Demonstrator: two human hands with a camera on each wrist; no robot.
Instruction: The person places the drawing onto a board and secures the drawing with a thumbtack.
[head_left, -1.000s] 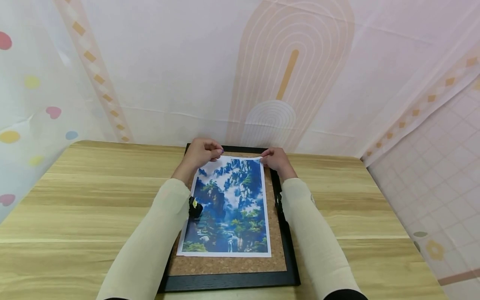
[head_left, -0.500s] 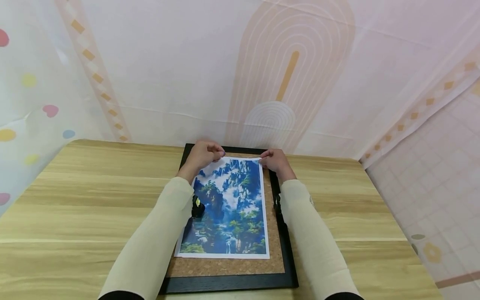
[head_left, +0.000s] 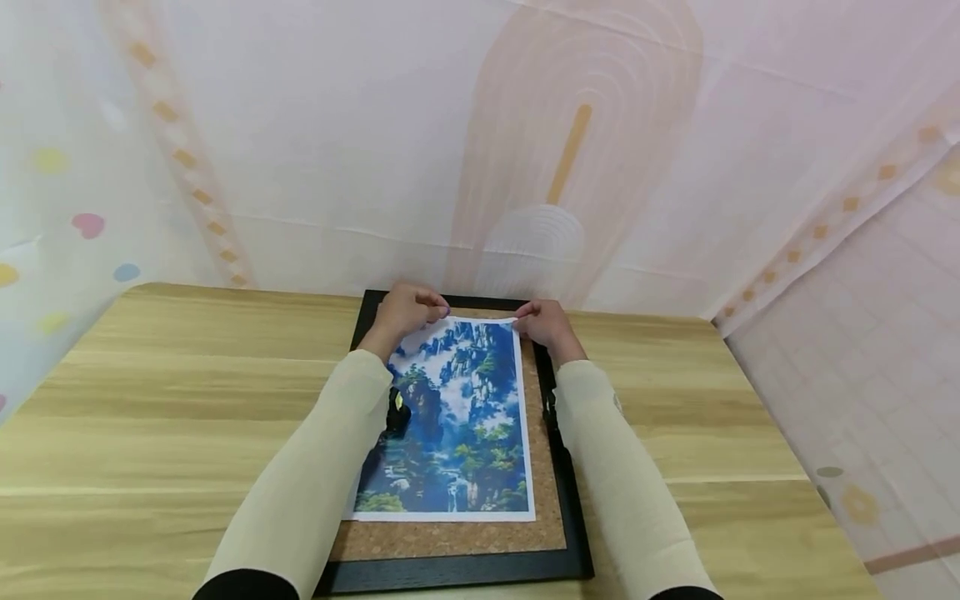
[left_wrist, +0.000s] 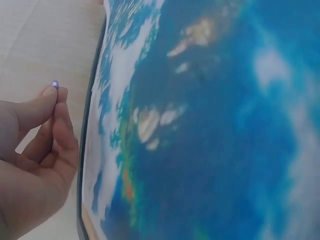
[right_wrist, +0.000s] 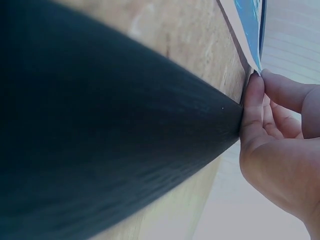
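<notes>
On the wooden table [head_left: 187,400], your left hand [head_left: 405,310] pinches a pin [left_wrist: 55,84] and your right hand [head_left: 546,325] pinches the picture [head_left: 450,417] corner at upper centre; next, press the pin into the cork board [head_left: 543,467].

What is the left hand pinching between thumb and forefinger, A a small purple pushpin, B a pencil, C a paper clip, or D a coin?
A: in the left wrist view the left hand pinches a tiny purple pushpin at its fingertips, beside the print's edge.
</notes>
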